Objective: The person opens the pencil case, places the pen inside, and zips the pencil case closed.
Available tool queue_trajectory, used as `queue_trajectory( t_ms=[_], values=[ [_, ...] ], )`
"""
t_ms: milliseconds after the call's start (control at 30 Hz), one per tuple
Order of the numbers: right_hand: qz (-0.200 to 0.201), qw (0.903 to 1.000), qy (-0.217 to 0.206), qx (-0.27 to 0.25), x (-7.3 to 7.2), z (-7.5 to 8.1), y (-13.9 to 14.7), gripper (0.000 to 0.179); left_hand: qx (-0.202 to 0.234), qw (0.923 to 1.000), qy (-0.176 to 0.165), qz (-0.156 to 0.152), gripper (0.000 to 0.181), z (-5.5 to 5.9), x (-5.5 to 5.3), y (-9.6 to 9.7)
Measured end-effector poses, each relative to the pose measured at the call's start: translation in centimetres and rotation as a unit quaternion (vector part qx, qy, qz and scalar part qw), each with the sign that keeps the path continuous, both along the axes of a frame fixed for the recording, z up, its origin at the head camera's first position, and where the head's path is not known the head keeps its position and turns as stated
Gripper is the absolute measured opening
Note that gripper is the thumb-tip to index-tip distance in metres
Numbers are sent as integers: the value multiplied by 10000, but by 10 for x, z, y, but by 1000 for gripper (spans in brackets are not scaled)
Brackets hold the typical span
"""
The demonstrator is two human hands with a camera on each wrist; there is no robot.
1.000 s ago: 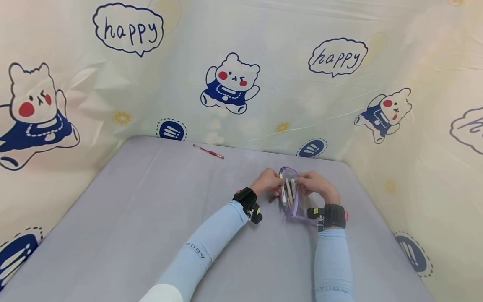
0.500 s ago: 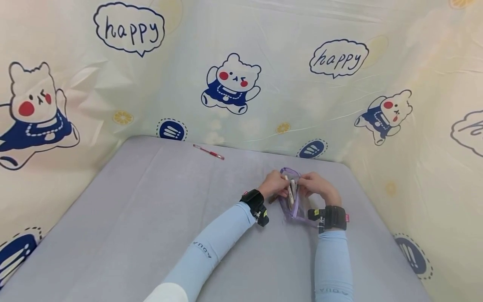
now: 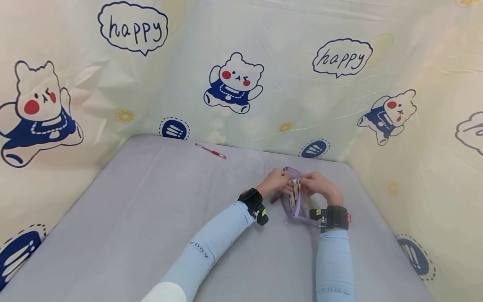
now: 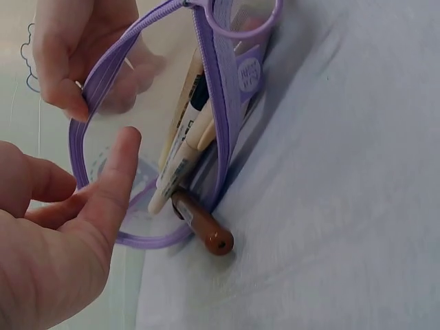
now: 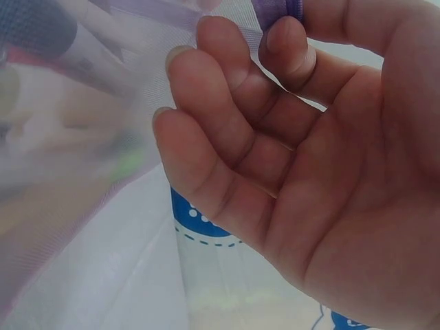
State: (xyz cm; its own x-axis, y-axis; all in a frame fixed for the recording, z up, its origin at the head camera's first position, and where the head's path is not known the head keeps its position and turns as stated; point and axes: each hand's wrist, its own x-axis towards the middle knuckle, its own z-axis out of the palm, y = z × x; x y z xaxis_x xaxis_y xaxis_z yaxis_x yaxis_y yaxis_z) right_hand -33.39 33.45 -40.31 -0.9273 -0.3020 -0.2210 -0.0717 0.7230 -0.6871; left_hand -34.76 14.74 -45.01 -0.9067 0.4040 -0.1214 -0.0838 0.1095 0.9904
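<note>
A see-through pencil case with a purple zip edge (image 3: 297, 209) lies gaping on the right part of the table. Several pale pens (image 4: 180, 161) are inside, and a brown pen-like item (image 4: 210, 230) pokes out over the lower rim. My right hand (image 3: 317, 183) pinches the case's rim, other fingers loosely bent. My left hand (image 3: 274, 182) is at the mouth of the case. One finger (image 4: 122, 161) reaches straight across the opening, the others bend slightly by the rim, and I see nothing held between them.
A red pen (image 3: 210, 151) lies near the back edge of the grey table (image 3: 151, 226). Behind and beside the table hangs a patterned curtain (image 3: 283, 92). A purple strap (image 3: 309, 221) trails from the case toward my right wrist.
My left hand went from the case's left rim over the pens, then drew back slightly. The white pen at the left side no longer shows there. My right hand stayed on the rim.
</note>
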Motion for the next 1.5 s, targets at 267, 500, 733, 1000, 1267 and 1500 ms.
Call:
queue_trajectory(
  t_ms=[267, 500, 733, 1000, 1267, 1500],
  values=[
    [42, 10000, 38, 23, 2, -3, 3, 24, -862, 9941, 615, -243, 31, 9, 7, -10],
    [10, 10000, 73, 10, 2, -3, 4, 24, -1491, 9813, 1202, -204, 31, 10, 3, -31],
    [-26, 9999, 15, 150, 7, -5, 9, 25, -1962, 9659, 1691, -3, 29, 2, -2, -63],
    [81, 9999, 84, 107, 3, -1, -1, 25, -2907, 9278, 2298, 429, 25, 10, -13, -103],
    [39, 9998, 67, 158, 0, 1, 0, 24, -3876, 8823, 2650, 329, 25, 20, -26, -129],
    [103, 9999, 70, 58, 1, 2, 4, 24, -4556, 8323, 3157, 72, 22, 25, -35, -146]
  ],
)
